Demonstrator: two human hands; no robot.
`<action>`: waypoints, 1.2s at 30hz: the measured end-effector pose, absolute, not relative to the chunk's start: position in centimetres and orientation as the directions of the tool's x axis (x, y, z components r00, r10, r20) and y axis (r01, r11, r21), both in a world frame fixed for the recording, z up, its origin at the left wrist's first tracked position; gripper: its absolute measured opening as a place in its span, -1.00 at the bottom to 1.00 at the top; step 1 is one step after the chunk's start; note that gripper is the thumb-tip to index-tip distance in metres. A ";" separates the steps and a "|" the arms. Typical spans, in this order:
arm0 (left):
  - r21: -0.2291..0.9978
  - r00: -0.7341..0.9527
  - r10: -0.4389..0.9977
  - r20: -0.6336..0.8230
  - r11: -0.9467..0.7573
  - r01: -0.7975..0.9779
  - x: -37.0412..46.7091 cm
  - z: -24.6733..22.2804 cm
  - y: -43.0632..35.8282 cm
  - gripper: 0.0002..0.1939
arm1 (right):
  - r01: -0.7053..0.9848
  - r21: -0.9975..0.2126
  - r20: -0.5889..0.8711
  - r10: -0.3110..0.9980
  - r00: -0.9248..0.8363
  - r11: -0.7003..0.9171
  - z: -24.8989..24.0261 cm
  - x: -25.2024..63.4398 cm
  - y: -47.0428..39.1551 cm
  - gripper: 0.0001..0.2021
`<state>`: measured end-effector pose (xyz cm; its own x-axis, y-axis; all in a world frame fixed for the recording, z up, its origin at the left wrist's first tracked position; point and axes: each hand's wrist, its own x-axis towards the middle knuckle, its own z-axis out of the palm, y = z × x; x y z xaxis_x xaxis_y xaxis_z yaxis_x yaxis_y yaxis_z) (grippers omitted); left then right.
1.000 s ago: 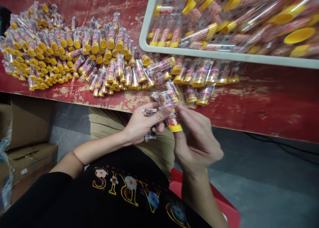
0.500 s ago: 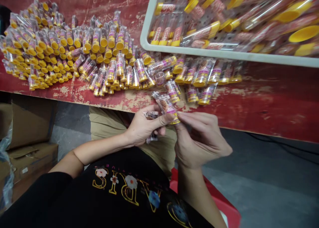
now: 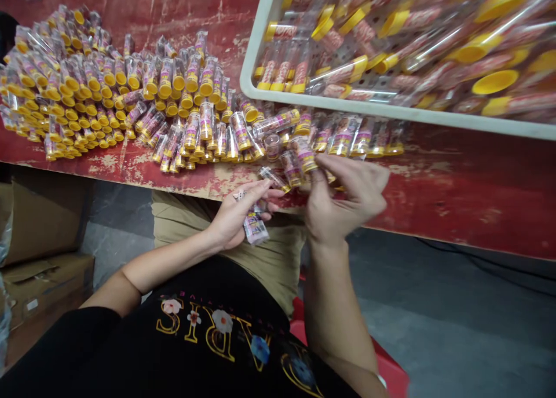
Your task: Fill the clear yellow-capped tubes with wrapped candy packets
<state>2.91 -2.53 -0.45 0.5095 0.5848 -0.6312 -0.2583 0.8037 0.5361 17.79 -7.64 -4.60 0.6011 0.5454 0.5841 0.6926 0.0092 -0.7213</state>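
Observation:
My left hand (image 3: 237,215), palm turned up just off the table edge, holds a bundle of printed plastic wrappers (image 3: 255,227) under its thumb. Near its fingertips a small clear tube (image 3: 274,178) with a yellow end lies at the table's edge. My right hand (image 3: 345,195) is over the edge to the right, thumb and fingers pinching the yellow end of a wrapped tube (image 3: 303,153). Behind it, more wrapped tubes (image 3: 345,136) stand in a row below the tray.
A large pile of wrapped tubes (image 3: 91,91) covers the red table's (image 3: 456,195) left part. A white tray (image 3: 391,111) of unwrapped yellow-capped tubes is at the upper right. Cardboard boxes (image 3: 47,288) sit lower left; a red stool (image 3: 391,363) is beneath me.
My right hand has moved up and away from my left hand, carrying the wrapped tube over the table. The wrappers in my left hand now show more fully.

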 end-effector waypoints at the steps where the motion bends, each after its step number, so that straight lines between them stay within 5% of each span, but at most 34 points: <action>1: 0.522 0.505 0.588 -0.633 0.805 -0.282 2.7 -0.5 -2.4 -0.74 | 0.732 -0.681 0.590 0.606 0.534 0.017 -4.0 18.5 -7.7 -0.79; 5: 0.510 0.503 0.616 -0.606 0.786 -0.348 2.3 -0.5 -2.0 -0.67 | 0.830 -0.557 0.582 0.718 0.382 0.010 -1.3 23.0 -5.6 -0.55; 10: 0.555 0.513 0.672 -0.535 0.737 -0.386 2.9 -0.3 -1.5 -0.74 | 0.857 -0.492 0.316 0.885 0.342 -0.156 -1.1 30.5 4.1 -0.70; 13: 0.586 0.469 0.713 -0.522 0.699 -0.410 3.5 -1.0 -1.1 -0.75 | 0.889 -0.450 0.202 0.961 0.190 -0.081 -1.6 32.6 8.5 -0.53; 15: 0.606 0.426 0.737 -0.525 0.675 -0.420 3.7 -1.9 -0.9 -0.72 | 0.903 -0.429 0.184 0.975 0.128 -0.038 -1.6 33.0 9.2 -0.62; 18: 0.627 0.377 0.767 -0.519 0.641 -0.443 3.7 -3.0 -0.6 -0.73 | 0.848 -0.524 0.229 0.948 0.222 -0.072 -1.1 32.8 7.1 -0.94; 20: 0.633 0.380 0.780 -0.498 0.626 -0.455 3.5 -3.1 -0.5 -0.75 | 0.751 -0.659 0.323 0.886 0.332 -0.041 -0.6 32.0 4.2 -0.85; 23: 0.622 0.423 0.762 -0.491 0.647 -0.441 3.1 -2.3 -0.6 -0.70 | 0.333 -0.919 0.355 0.808 0.470 0.211 0.0 29.1 -0.9 -0.73; 26: 0.622 0.424 0.741 -0.520 0.669 -0.407 3.0 -1.3 -1.0 -0.56 | -0.120 -0.970 0.132 0.873 0.469 0.211 0.0 24.1 -5.2 -0.61; 32: 0.707 0.344 0.783 -0.518 0.618 -0.343 3.4 -0.4 -2.0 -0.45 | 0.115 -0.993 0.060 0.839 0.540 -0.003 -2.2 15.5 -7.7 -0.75; 36: 0.729 0.259 0.806 -0.532 0.591 -0.344 3.6 0.0 -2.1 -0.45 | 0.005 -0.999 0.033 0.814 0.581 0.037 -3.3 14.4 -7.8 -0.67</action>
<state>3.58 -2.13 -0.04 0.2589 0.8065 -0.5316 -0.3443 0.5913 0.7293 14.40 -7.80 -3.34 0.5806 0.8135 0.0331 0.0052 0.0369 -0.9993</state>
